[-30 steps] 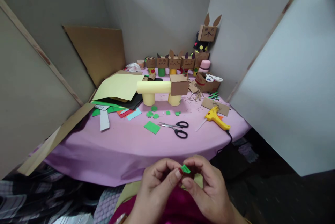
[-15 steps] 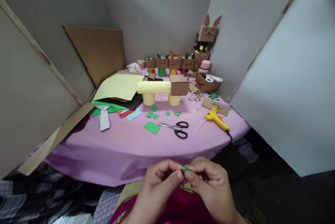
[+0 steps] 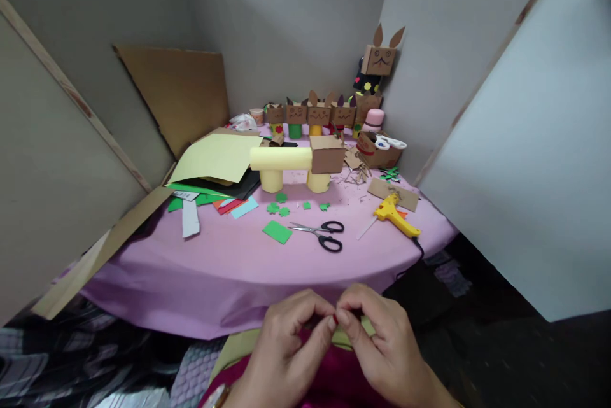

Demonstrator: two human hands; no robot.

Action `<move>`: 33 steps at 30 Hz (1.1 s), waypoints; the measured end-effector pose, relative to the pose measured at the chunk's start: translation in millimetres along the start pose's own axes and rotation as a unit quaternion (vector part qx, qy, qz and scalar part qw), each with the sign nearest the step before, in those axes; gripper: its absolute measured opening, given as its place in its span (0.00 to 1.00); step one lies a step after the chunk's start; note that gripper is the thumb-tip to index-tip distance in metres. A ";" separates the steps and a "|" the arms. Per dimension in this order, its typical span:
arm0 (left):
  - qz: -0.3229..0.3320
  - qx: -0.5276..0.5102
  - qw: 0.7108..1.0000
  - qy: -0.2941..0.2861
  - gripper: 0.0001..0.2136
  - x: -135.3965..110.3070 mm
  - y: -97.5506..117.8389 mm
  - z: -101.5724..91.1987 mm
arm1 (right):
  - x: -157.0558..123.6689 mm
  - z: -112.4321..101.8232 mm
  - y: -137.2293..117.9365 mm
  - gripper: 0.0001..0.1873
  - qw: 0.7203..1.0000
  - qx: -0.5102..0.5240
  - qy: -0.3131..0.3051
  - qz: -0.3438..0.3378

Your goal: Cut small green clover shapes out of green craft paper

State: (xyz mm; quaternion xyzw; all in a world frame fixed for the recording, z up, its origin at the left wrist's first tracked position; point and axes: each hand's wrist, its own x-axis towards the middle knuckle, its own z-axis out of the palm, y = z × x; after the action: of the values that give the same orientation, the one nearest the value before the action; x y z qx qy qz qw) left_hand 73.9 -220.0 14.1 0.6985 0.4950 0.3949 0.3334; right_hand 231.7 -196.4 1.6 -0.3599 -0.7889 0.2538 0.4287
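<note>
My left hand [image 3: 298, 338] and my right hand [image 3: 379, 335] meet above my lap, in front of the table edge. Both are closed in a pinch, fingertips together. The small green paper piece they held a moment earlier is hidden behind the fingers now. Beyond them on the pink cloth lie black-handled scissors [image 3: 322, 235] with blades apart, beside a green paper rectangle [image 3: 277, 232]. Several green flower-shaped cutouts [image 3: 273, 208] are scattered behind. A yellow paper-roll figure [image 3: 281, 158] with a brown box head [image 3: 327, 154] stands on two roll legs.
At the right is a yellow glue gun [image 3: 397, 217] by a cardboard strip [image 3: 394, 195]. A small box [image 3: 377, 152] holds white-handled scissors [image 3: 390, 142]. Coloured sheets [image 3: 217, 156] are stacked at the left. Box-headed figures [image 3: 319, 116] line the back. Grey panels [image 3: 286, 32] enclose the table.
My fingers have shifted and closed tighter together, so the green paper piece has gone out of sight. My right hand has turned slightly; the things on the table have not moved.
</note>
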 end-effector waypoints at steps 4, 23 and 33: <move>-0.019 0.001 1.000 0.009 0.10 0.8 -2.2 1.4 | -0.4 1.7 3.7 0.08 0.999 -0.042 -0.012 -0.018; -0.052 -0.099 0.994 0.007 0.10 1.5 -6.3 6.0 | -0.4 12.9 10.6 0.17 0.944 0.259 -0.045 0.201; -0.016 0.009 1.000 0.016 0.09 2.1 -6.2 4.9 | -1.9 13.9 10.3 0.12 0.979 0.153 -0.050 0.127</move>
State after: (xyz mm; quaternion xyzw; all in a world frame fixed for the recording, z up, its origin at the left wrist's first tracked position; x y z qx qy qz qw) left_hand 75.9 -216.6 7.0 0.6867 0.5154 0.3963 0.3253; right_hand 224.1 -192.8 -13.6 -0.3743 -0.7088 0.4415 0.4031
